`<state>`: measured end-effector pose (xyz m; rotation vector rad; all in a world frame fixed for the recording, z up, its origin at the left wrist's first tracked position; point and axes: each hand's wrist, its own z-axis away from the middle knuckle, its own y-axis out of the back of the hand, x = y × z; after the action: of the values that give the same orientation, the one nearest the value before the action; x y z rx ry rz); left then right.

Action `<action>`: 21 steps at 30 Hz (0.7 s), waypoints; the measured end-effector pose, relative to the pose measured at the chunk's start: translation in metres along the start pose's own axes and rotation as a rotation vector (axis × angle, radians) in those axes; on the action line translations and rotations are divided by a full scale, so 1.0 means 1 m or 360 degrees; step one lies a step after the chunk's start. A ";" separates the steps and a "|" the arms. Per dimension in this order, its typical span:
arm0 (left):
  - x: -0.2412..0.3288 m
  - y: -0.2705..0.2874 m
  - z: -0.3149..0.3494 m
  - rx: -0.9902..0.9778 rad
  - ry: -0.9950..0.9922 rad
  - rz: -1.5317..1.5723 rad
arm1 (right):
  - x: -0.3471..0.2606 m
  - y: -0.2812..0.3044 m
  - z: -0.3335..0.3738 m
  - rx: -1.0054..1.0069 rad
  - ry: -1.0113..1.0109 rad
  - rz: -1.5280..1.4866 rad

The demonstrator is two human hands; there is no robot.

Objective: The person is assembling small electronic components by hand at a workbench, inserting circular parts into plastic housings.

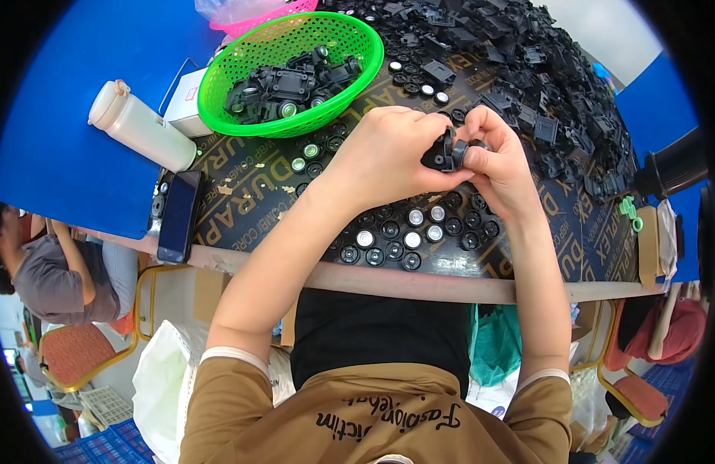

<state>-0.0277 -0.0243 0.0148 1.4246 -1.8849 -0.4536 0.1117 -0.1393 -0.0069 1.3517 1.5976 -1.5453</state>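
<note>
Over the table, my left hand [384, 151] is closed around a black plastic toy car chassis [439, 155], which its fingers partly cover. My right hand [503, 166] pinches a small black wheel [460, 153] against the chassis's right side, thumb and fingers meeting there. Below my hands, near the table edge, lie several loose toy wheels [390, 230], some with silvery white hubs. More wheels [427, 90] are scattered beyond my hands. A green basket [211, 93] at the far left holds black chassis pieces, some with wheels on them.
A large heap of black plastic parts [543, 124] covers the far right of the table [245, 189]. On the left are a white bottle [137, 127], a white box [186, 108] and a phone [180, 216]. A pink basket [272, 15] stands behind the green one. Other people sit at both sides.
</note>
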 end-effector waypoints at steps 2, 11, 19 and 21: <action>0.001 -0.001 0.001 -0.0025 0.0001 0.0000 | 0.000 0.001 0.001 0.0016 0.0010 0.0069; -0.002 -0.005 0.007 -0.0229 -0.0112 -0.0273 | -0.003 0.007 0.002 0.0015 -0.0489 0.0369; -0.013 -0.015 -0.002 -0.0064 0.0612 0.0509 | -0.005 -0.016 -0.005 0.0379 -0.0500 -0.0011; -0.010 -0.013 -0.004 -0.0037 0.1032 0.1147 | -0.005 -0.006 -0.009 0.0309 -0.0557 -0.0513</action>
<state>-0.0149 -0.0184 0.0051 0.6603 -1.6699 0.3066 0.1108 -0.1314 0.0018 0.8755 1.5231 -2.0446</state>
